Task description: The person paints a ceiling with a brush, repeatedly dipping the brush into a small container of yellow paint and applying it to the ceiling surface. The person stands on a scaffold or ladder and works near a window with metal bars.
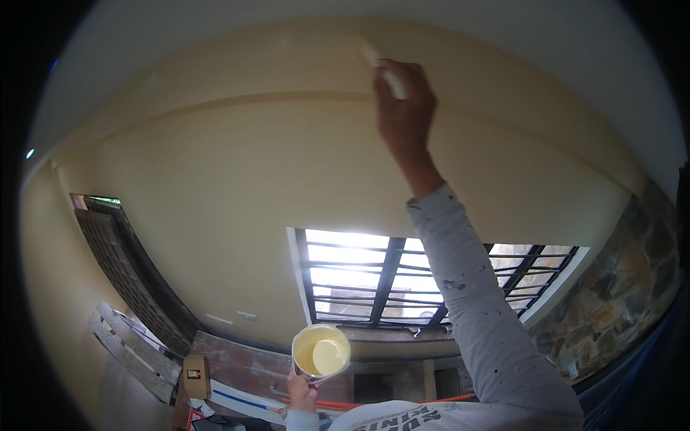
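Observation:
High on the yellow wall (251,165), my right hand (406,108) is closed round the pale handle of a paintbrush (392,82). Its bristles, blurred, meet the upper band of the wall close to the pale ceiling (215,18). Down at the lower middle, my left hand (300,394) grips a white bucket (297,348) at its near side. Pale yellow paint (329,358) lies in the bucket, and its inner wall is coated with the same colour. Paint specks mark my right sleeve (467,280).
A barred window (348,276) is set in the wall ahead. Dark louvred door (126,266) and a worn wooden pallet-like board (136,352) stand at the left. A brown cardboard box (196,375) sits below. Stone cladding (611,309) covers the right wall, beside blue sheeting (636,384).

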### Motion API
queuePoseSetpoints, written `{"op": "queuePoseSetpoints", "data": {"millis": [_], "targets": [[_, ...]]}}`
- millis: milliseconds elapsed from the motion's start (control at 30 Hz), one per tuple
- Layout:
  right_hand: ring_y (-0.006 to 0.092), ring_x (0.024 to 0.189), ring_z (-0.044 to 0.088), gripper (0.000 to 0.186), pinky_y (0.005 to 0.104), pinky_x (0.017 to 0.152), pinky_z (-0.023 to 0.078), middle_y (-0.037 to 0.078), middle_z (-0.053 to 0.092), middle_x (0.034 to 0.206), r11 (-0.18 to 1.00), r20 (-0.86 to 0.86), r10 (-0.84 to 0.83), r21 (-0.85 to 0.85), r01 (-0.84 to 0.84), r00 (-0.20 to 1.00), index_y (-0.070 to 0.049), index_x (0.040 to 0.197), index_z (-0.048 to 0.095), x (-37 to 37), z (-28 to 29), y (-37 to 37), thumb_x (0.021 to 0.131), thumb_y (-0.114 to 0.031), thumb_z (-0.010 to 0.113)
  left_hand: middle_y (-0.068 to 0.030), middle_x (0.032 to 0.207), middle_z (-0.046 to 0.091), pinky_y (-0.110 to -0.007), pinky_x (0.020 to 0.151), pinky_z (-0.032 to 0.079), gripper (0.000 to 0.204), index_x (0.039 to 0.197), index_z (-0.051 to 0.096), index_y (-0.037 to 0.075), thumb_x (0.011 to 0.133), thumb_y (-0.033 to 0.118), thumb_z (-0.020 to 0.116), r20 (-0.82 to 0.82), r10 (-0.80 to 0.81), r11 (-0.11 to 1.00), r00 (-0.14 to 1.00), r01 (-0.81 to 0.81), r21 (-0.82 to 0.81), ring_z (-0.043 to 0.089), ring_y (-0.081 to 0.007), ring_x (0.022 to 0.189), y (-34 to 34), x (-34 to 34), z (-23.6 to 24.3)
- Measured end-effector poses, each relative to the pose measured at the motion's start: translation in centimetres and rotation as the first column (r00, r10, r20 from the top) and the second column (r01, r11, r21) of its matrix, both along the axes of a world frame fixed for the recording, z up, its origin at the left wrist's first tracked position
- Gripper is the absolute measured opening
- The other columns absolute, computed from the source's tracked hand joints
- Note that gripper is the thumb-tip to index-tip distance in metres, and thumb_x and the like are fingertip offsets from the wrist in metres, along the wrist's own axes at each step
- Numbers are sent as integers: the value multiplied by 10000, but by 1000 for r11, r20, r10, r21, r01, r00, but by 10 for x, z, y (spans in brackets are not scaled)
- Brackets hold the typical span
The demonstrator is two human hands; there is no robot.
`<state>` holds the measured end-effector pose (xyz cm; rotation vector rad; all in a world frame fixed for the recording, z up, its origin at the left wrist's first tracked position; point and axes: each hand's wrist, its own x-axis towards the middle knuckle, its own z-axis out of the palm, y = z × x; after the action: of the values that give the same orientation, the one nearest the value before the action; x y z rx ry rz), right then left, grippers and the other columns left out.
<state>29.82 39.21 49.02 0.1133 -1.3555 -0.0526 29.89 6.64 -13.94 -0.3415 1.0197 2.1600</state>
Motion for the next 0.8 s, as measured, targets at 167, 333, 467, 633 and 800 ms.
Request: {"op": "queuePoseSetpoints", "data": {"millis": [167, 333, 467, 633, 800], "targets": [[270, 966, 737, 163, 406, 863, 579, 122, 723, 1032, 944, -87, 83, -311, -106, 993, -57, 1071, 773, 94, 4, 49, 909, -35, 773, -205, 1534, 543, -708, 806, 649, 968, 1623, 443, 136, 731, -208, 291, -48, 35, 999, 998, -36, -5, 664, -474, 1256, -17, 7, 43], [266, 971, 748, 163, 385, 820, 609, 96, 719, 1071, 983, -53, -178, 42, 180, 983, -59, 1071, 771, 65, -1, 10, 914, -16, 758, -206, 1507, 568, -700, 799, 653, 945, 1623, 444, 142, 755, -198, 288, -59, 48, 995, 997, -53, -88, 684, -478, 1219, -23, 4, 43], [273, 956, 748, 166, 385, 811, 614, 97, 715, 1091, 990, 32, -130, 54, 128, 991, -47, 1069, 769, 31, 1, 1, 909, -7, 748, -216, 1519, 554, -702, 787, 653, 959, 1634, 425, 147, 750, -200, 285, -17, 72, 997, 997, -73, -30, 678, -496, 1221, -17, -1, 21], [255, 1005, 753, 200, 371, 878, 611, 84, 733, 1124, 969, -12, -240, -58, 239, 971, -73, 1105, 784, 32, 3, 9, 918, -9, 757, -225, 1528, 542, -703, 774, 653, 975, 1644, 406, 154, 746, -204, 282, 19, 93, 995, 995, -94, 20, 675, -509, 1219, -15, 6, 25], [276, 965, 744, 165, 391, 850, 609, 95, 718, 1094, 983, 68, -119, 145, 108, 991, -55, 1074, 772, -4, 10, -18, 916, -22, 742, -216, 1504, 568, -688, 759, 661, 958, 1641, 414, 156, 765, -210, 289, -20, 64, 997, 998, -65, -39, 693, -482, 1198, -19, 8, 36]]}}
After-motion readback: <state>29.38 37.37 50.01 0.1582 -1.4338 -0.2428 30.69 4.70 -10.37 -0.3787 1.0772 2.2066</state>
